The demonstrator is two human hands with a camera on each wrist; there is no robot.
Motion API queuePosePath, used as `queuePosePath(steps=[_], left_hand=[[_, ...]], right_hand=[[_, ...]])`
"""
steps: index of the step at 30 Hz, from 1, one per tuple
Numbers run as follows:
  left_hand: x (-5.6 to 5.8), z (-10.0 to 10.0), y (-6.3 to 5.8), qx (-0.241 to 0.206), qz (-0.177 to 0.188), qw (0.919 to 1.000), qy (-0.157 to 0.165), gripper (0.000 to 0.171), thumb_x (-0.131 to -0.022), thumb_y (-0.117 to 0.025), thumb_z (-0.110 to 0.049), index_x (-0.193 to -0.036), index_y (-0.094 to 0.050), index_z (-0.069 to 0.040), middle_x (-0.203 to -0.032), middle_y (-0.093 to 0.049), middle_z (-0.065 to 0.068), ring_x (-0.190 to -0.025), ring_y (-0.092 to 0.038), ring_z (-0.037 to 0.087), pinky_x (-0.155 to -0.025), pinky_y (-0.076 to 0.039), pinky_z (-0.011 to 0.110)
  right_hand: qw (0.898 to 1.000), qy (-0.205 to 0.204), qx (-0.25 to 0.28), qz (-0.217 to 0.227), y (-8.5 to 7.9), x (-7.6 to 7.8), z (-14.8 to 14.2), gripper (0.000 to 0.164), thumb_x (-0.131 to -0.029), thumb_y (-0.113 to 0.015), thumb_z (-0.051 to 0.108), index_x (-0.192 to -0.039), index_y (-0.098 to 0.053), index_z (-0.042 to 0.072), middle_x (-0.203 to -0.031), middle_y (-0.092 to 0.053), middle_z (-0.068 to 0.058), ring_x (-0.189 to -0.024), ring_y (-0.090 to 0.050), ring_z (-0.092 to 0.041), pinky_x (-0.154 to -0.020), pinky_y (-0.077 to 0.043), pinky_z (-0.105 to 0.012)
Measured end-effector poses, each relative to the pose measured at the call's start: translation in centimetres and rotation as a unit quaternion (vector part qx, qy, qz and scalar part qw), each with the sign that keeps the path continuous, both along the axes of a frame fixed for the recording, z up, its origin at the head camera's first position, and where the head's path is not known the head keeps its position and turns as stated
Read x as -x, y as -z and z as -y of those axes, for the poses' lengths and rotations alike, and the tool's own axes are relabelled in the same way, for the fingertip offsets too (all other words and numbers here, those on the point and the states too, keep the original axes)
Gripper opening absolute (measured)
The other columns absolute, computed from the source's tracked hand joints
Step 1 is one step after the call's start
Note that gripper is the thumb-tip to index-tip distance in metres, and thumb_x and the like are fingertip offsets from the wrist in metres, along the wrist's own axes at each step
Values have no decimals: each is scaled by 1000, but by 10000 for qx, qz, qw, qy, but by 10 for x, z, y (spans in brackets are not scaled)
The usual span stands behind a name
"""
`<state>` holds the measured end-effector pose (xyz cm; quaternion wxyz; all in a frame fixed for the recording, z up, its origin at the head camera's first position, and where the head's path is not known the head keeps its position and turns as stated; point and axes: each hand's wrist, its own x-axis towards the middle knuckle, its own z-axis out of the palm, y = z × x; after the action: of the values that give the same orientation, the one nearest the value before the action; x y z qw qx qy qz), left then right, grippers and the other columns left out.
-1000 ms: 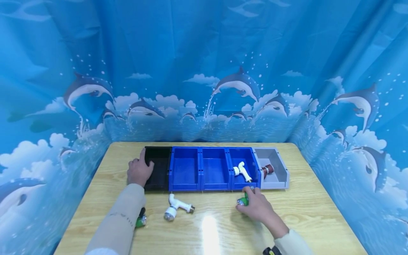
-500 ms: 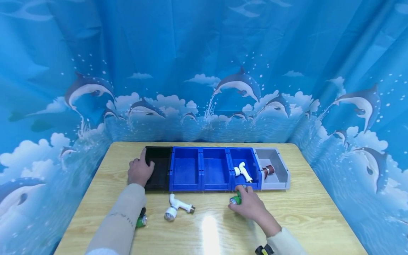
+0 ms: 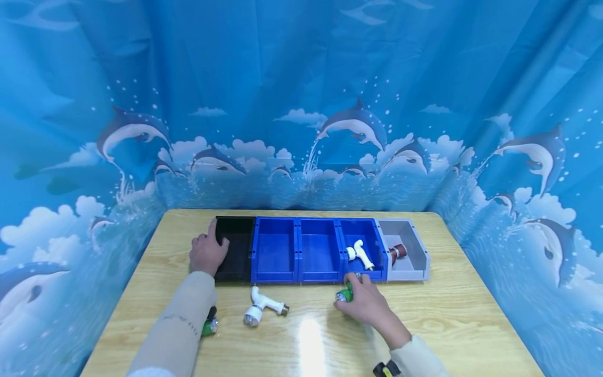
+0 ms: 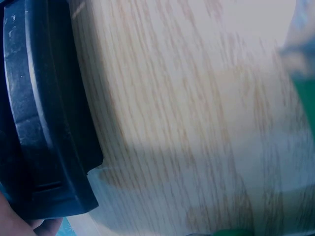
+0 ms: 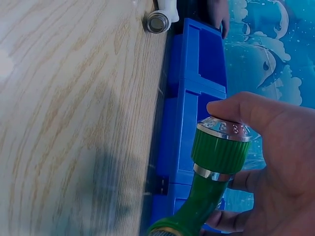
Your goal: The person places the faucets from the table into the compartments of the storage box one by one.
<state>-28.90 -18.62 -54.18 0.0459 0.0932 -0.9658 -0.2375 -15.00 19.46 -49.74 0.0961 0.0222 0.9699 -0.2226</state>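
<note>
My right hand (image 3: 366,302) grips a green tap (image 3: 346,294) just in front of the blue bins. In the right wrist view, the thumb lies on the silver cap of the green tap (image 5: 219,153), with fingers curled behind its body. My left hand (image 3: 207,253) holds the left wall of the black bin (image 3: 232,275), thumb on the bin's inner side. A white tap (image 3: 264,304) lies on the table before the bins. Another green tap (image 3: 210,327) is partly hidden by the left sleeve.
Three blue bins (image 3: 275,276) stand in a row between the black bin and a grey bin (image 3: 409,274). A white tap (image 3: 360,254) lies in the right blue bin; a brown fitting (image 3: 398,252) lies in the grey one. A dolphin-print curtain (image 3: 301,104) surrounds the table.
My right hand has moved left along the front of the bins, carrying the green tap. The left hand has stayed at the black bin.
</note>
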Motion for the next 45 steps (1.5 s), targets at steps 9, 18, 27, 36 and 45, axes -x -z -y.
queuePosePath(steps=[9,18,27,36,45], left_hand=[[0,0,1,41,-6,10000,-7,71,-97,-50,-34,-156,-15,-18,-123,-52,33,-115,-45,50,-89,-42,63],[2,0,2,32,-22,10000,-7,71,-96,-50,-34,-156,-16,-18,-123,-52,32,-115,-45,49,-89,-42,62],[1,-3,0,8,-13,10000,31,71,-97,-50,-34,-156,-15,-17,-123,-52,33,-115,-44,49,-90,-42,63],[2,-3,0,28,-79,10000,15,70,-97,-50,-34,-156,-17,-17,-122,-52,33,-113,-46,49,-88,-43,62],[2,3,3,90,-120,9999,-12,70,-96,-51,-34,-156,-18,-16,-120,-53,33,-112,-46,49,-86,-44,62]], right_hand=[[10000,14,25,-2,0,1,3,65,-73,-78,42,-127,-55,15,-113,-50,-17,-79,-51,-23,-59,-45,-33],[9999,53,109,-71,0,7,7,62,-74,-79,42,-126,-56,16,-113,-50,-16,-80,-52,-23,-60,-46,-35],[9996,132,207,-103,0,11,13,67,-74,-79,43,-129,-54,14,-116,-48,-18,-82,-53,-25,-60,-48,-37],[9991,212,356,-123,-8,19,21,70,-74,-78,47,-132,-52,17,-117,-48,-17,-85,-53,-24,-62,-48,-36],[9990,94,362,-248,-13,27,29,70,-74,-78,45,-131,-52,15,-117,-48,-18,-79,-51,-23,-56,-44,-32]])
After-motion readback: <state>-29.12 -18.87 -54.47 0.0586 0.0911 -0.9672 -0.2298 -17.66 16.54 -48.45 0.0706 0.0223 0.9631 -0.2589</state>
